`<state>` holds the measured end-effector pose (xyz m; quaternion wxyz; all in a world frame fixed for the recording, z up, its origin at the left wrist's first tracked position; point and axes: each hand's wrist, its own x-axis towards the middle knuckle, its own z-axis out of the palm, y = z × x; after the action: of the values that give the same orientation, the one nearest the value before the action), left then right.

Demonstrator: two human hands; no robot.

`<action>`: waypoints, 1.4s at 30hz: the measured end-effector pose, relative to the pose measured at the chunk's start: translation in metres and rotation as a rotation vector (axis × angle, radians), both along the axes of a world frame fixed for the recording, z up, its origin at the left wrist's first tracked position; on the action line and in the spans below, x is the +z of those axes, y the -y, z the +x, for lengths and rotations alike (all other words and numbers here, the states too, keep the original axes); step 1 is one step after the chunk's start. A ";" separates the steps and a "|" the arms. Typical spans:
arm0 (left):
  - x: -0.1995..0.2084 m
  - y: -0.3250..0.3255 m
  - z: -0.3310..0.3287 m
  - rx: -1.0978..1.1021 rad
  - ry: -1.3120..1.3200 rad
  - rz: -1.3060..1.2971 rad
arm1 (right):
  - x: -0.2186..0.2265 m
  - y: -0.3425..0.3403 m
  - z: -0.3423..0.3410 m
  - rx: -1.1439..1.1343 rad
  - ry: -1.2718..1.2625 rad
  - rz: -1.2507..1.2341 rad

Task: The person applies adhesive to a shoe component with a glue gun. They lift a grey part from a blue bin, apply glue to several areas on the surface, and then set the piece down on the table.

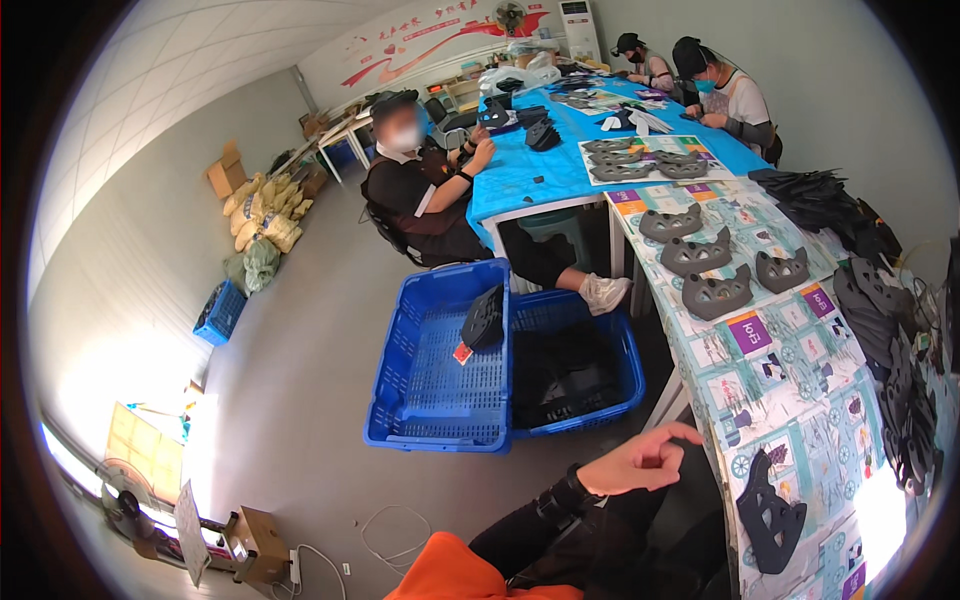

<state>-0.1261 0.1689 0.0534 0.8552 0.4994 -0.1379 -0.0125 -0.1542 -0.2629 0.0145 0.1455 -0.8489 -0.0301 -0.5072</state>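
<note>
- Head view: left hand (640,464) in mid-air above the lap, near the table edge; fingers loosely curled, index out and apart from thumb, nothing visible in grip.
- Right hand: out of frame, can't tell its fingers.
- Near pad (770,515): dark grey, with cutouts, lying on the patterned table (800,450), right of the left hand, apart from it.
- Four grey pads (717,292) farther up the same table, loosely grouped.
- Dark stack (890,370) along the table's right side; black pile (825,205) beyond it.
- Blue table (510,185) past that; more pads on a sheet (672,142).
- Blue crate (415,360) left of the hand: black piece (483,318) inside, red tag (462,353) beside it.
- Second crate (636,370), adjoining: dark contents, hard to make out.
- Seated co-worker (420,200) at the blue table's left; two more people (740,100) at its far right.
</note>
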 end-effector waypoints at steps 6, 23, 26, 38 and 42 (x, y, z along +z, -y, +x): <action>-0.010 0.016 -0.004 -0.048 -0.097 0.139 | 0.003 -0.006 0.004 0.036 0.014 -0.003; -0.017 0.024 0.001 -0.048 -0.114 0.209 | 0.005 -0.005 0.005 0.040 0.036 -0.034; -0.019 0.024 0.002 -0.051 -0.120 0.213 | 0.007 -0.008 0.006 0.038 0.037 -0.031; -0.020 0.026 -0.003 -0.039 -0.134 0.218 | 0.004 -0.005 0.006 0.033 0.036 -0.034; -0.021 0.027 -0.003 -0.043 -0.119 0.218 | 0.003 -0.003 0.006 0.034 0.050 -0.054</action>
<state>-0.1296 0.1423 0.0325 0.8020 0.5847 -0.0957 -0.0754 -0.1480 -0.2595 0.0177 0.1307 -0.8389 -0.0620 -0.5247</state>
